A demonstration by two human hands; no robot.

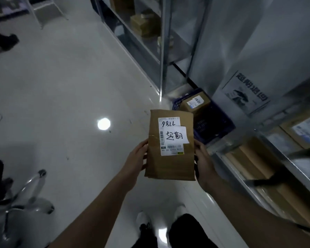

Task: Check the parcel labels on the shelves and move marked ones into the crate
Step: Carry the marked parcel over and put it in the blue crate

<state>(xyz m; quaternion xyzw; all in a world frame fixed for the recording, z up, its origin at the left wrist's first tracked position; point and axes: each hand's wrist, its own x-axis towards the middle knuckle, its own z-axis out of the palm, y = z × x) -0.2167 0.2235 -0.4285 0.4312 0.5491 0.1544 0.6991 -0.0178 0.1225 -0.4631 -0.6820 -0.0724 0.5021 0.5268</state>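
White shoes (143, 219) and dark trouser legs (186, 230) sit at the near edge of the head view, on a pale glossy floor (61, 86). Two bare forearms reach forward from there. Both hands hold one brown paper parcel (168, 169) in the air above the floor. The left hand (135, 158) is wrapped round its left edge and the right hand (205, 158) round its right edge, with most of the fingers hidden behind it. The parcel's face is turned to the camera, its long side running near to far. On that face is a white shipping label (170, 149) with barcodes and a handwritten number. A white slip (176, 136) with handwritten characters is stuck over the label's right part. All the writing reads upside down from here.

Just beyond the parcel, to the right, a dark blue crate (215, 122) stands on the floor at the foot of the shelving. A brown box (195, 102) with a white label lies inside it. The parcel is held near the crate, and its far right corner overlaps the crate in the view.

On the right, metal shelves (276, 158) carry brown parcels (249, 158) lying flat, some with labels. A printed notice (245, 92) is fixed to the grey side panel above the crate. Farther off, a second shelf unit (164, 51) holds a few brown boxes (143, 24). At the near left stands a chair's wheeled base (25, 194), and a round light reflection (103, 123) shines on the floor.
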